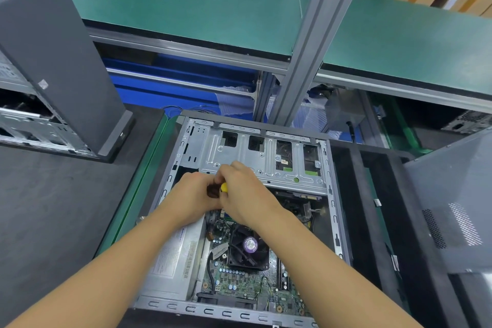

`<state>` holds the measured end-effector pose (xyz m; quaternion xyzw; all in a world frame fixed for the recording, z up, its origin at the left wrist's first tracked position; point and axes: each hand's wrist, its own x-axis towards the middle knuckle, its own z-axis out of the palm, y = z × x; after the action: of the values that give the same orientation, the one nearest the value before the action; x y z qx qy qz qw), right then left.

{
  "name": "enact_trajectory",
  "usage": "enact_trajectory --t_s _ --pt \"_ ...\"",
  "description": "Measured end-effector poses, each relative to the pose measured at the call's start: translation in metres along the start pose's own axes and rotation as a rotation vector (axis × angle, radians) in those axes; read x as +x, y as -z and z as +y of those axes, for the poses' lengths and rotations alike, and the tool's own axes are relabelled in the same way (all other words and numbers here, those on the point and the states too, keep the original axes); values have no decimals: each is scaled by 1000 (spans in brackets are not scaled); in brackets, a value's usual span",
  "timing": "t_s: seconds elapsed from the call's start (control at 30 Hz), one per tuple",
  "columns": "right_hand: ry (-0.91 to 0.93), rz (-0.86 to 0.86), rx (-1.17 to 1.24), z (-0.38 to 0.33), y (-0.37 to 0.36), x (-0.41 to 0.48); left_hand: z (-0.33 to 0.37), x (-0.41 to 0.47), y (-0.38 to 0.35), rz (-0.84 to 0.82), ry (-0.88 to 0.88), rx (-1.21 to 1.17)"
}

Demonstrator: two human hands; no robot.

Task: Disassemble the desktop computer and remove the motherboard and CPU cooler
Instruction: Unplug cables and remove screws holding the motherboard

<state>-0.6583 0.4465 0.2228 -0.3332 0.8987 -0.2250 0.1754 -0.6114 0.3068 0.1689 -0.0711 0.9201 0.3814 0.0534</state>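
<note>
screwdriver (223, 188) shaft hidden beneath hands (243, 196), motherboard (239, 285) partly behind forearms (314, 253)

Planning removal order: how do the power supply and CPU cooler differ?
The power supply is a silver labelled box, the CPU cooler a black fan with a purple sticker. The power supply lies against the case wall, the CPU cooler on the motherboard. Both sit inside the case.

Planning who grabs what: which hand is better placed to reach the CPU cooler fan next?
Right, probably. Both hands grip the screwdriver, but the right hand has its wrist just above the CPU cooler fan, while the left hand lies toward the power supply side.
</note>
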Motion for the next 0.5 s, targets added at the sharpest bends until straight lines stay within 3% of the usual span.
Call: enact_trajectory --t_s 0.13,0.4,0.5 --pt "-50 58 -42 -1 -3 0 3 0 -4 30 4 34" --pt "-2 -25 -38 -4 0 2 0 -3 3 0 -18 -33" --pt "-25 20 11 -4 -2 1 2 -2 0 30 -19 24"
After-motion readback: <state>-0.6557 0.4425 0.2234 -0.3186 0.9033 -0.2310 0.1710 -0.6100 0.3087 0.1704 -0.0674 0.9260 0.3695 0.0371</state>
